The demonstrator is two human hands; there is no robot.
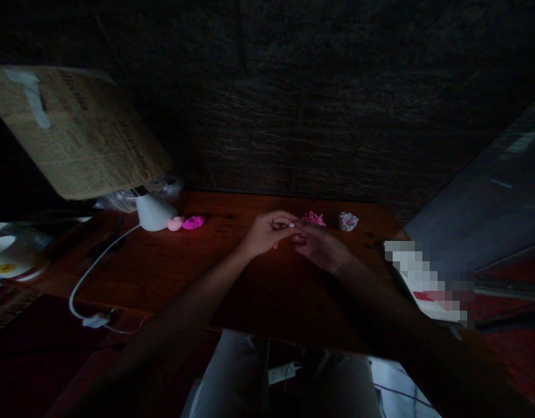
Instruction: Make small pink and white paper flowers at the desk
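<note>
Above the wooden table [171,273], my left hand [267,233] and my right hand [323,247] meet at their fingertips. A small white piece [291,224], too small to name, shows between them. My left thumb and forefinger close on it in a pinch. The right fingers are bent and pressed against the same spot; whether they grip the piece as well is hard to see in the dim light. Just behind my right hand lies a frilly pink piece [314,218], partly hidden, with a crumpled whitish piece [348,220] to its right.
At the left stands a lamp with a newsprint-covered shade [88,133] and white base [154,212]. By the base lie a pale pink lump [175,223] and a bright pink lump [193,222]. A white cable [88,273] crosses the table's left part. A white cup [6,255] is far left.
</note>
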